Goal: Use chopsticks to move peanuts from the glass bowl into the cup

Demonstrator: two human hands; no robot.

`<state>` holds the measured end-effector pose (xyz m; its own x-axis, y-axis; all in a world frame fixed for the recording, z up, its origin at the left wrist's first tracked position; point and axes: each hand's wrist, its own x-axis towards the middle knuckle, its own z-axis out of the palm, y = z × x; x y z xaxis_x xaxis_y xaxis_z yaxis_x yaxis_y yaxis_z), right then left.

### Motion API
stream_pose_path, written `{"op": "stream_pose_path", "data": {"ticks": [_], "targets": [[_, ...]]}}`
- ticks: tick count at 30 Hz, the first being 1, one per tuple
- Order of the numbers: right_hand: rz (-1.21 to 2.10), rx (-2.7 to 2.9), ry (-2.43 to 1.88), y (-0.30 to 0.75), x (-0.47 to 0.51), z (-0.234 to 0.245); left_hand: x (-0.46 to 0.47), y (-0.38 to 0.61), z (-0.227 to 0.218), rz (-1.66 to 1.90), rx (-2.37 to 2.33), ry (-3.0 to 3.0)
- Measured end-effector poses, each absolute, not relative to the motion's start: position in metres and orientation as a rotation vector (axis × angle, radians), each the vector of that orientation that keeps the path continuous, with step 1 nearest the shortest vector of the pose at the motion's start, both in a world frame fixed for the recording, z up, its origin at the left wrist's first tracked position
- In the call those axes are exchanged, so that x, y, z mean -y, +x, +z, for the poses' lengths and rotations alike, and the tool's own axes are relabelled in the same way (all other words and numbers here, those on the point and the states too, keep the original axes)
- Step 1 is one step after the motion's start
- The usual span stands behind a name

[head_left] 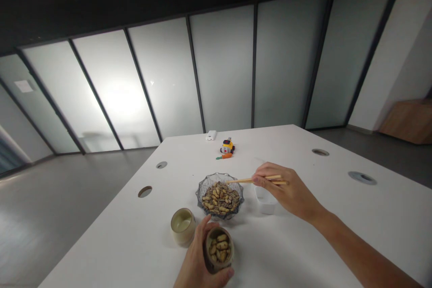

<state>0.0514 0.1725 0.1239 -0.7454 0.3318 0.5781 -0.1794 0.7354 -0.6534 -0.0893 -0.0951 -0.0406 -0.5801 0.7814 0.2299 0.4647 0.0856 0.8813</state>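
Observation:
My right hand grips a pair of wooden chopsticks, their tips at the far right part of a scalloped glass bowl. Peanuts in shells and striped sunflower seeds fill that bowl. I cannot make out anything pinched between the tips. Closer to me, my left hand is wrapped round a small ceramic cup with several peanuts inside. A second pale cup stands upright just left of it, with nothing visible inside.
Partly behind my right hand sits a clear plastic container. Farther back on the white table are a toy carrot, a yellow toy vehicle and a white box-like device. Round cable holes pierce the tabletop on both sides.

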Motion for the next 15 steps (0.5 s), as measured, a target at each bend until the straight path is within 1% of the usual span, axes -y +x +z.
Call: {"op": "stream_pose_path", "data": {"ticks": [2, 6, 8, 15], "targets": [[1.04, 2.185, -0.152, 0.054, -0.175, 0.127, 0.095, -0.089, -0.04, 1.479, -2.078, 1.221], [1.446, 2.005, -0.196, 0.057, -0.181, 0.131, 0.096, -0.089, -0.039, 1.495, -2.062, 1.212], [1.584, 1.929, -0.202, 0.059, -0.183, 0.133, 0.097, -0.088, -0.039, 1.5, -2.059, 1.217], [1.789, 1.833, -0.148, 0.067, -0.19, 0.14, 0.097, -0.087, -0.037, 1.511, -2.047, 1.215]]}}
